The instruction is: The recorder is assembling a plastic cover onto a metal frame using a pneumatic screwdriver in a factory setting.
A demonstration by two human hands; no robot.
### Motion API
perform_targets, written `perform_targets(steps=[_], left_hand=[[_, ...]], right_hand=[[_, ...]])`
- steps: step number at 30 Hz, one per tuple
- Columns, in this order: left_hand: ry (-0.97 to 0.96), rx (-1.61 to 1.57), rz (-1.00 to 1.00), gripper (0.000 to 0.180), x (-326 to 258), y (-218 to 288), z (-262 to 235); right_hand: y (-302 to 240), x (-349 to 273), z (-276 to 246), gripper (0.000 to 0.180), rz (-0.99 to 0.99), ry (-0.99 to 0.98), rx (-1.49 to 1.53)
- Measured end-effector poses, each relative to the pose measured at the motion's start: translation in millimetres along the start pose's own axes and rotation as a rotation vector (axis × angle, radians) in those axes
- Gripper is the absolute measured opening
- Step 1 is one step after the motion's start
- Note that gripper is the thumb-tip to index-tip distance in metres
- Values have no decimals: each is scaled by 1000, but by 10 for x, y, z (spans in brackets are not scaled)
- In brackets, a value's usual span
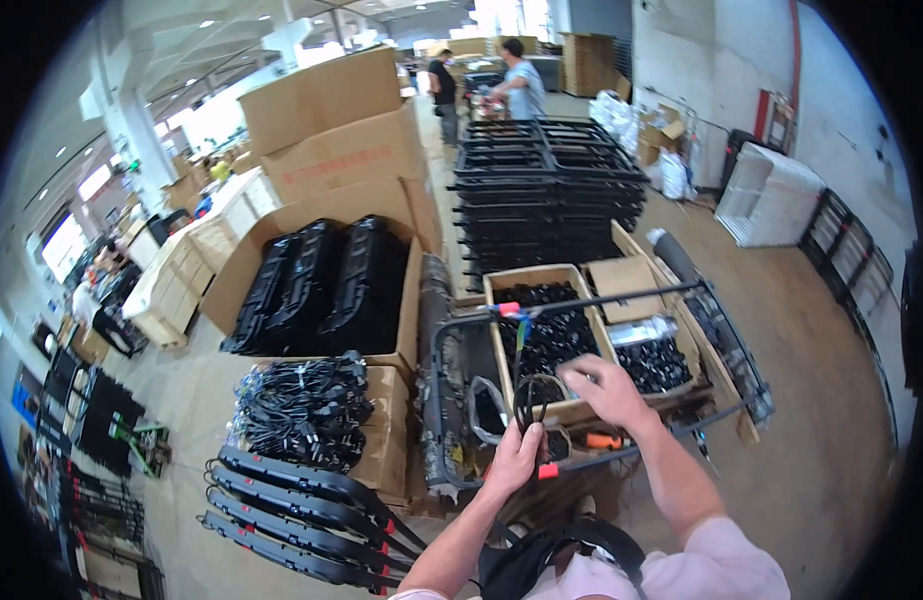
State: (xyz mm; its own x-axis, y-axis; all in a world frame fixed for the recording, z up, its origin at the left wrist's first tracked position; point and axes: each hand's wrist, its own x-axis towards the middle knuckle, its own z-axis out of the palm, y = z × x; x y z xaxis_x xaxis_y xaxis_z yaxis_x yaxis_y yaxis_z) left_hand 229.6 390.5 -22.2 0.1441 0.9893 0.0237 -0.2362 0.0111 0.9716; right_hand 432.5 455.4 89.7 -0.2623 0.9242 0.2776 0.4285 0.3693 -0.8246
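My left hand (517, 458) is closed around a looped black cable (528, 398), which stands up from the fist. My right hand (604, 388) is to the right of the cable, over the near part of the wooden parts box (497, 345); its fingers are bent and blurred, and I cannot tell whether they hold anything. Small black parts (554, 335) fill the box's compartments. A dark metal frame (607, 298) lies across the box, with red pieces (549, 471) on its left side. Near its front bar is an orange-handled tool (603, 440).
To the left, a large carton (414, 300) holds black moulded cases (367, 275). Bundled black cables (307, 405) lie on a smaller carton (384, 430), behind curved black bars (302, 510). Stacked black frames (547, 190) stand ahead; two people (525, 88) are beyond them.
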Motion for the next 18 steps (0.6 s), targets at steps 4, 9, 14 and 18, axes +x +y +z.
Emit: perform_targets(steps=[4,9,14,18], left_hand=[[-173,216,-57,27,109,-177,129],[-173,-225,-478,37,152,-154,390],[-213,-410,-577,40,98,-269,538],[-256,-280,-577,40,46,-183,871]], right_hand=[[299,251,226,38,187,-141,219],[460,265,173,49,173,-229,208],[717,173,84,42,291,-250,243],[1291,311,-78,36,505,114,746]])
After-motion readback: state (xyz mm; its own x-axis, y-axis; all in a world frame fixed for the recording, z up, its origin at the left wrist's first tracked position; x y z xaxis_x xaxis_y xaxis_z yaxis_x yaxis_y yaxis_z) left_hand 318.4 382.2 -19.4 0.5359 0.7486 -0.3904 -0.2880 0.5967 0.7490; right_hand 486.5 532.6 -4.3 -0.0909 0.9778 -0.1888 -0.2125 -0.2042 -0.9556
